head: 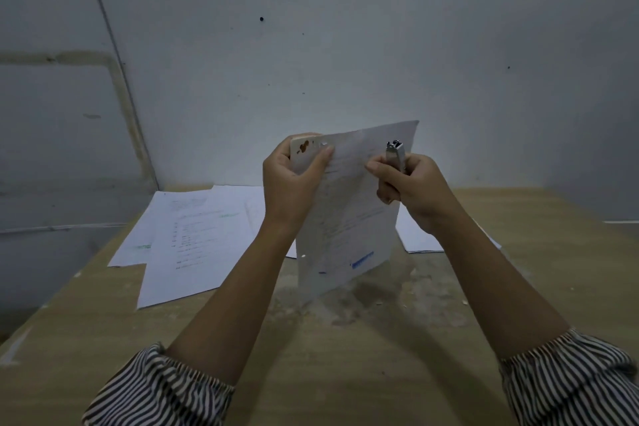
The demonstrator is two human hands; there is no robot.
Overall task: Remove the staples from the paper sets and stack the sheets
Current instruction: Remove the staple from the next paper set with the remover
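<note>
A wooden table point(345, 356) stood against a grey wall point(345, 28). Loose printed sheets point(193, 239) lay spread at its far left, more sheets point(418, 239) at the right. Above it a paper set point(345, 218) was held upright: the left hand point(294, 180) pinched its top corner, thumb on front. The right hand point(411, 187) gripped a metal staple remover point(396, 157), forefinger touching the paper.

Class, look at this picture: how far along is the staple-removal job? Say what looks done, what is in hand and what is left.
Looks done: loose sheets lie spread on the table at left, though not squared into a stack. In hand: the left hand grips a paper set by its top corner, upright; the right hand holds the staple remover, not yet at that corner. Left: more paper lies behind the right arm; whether stapled, I cannot tell.
</note>
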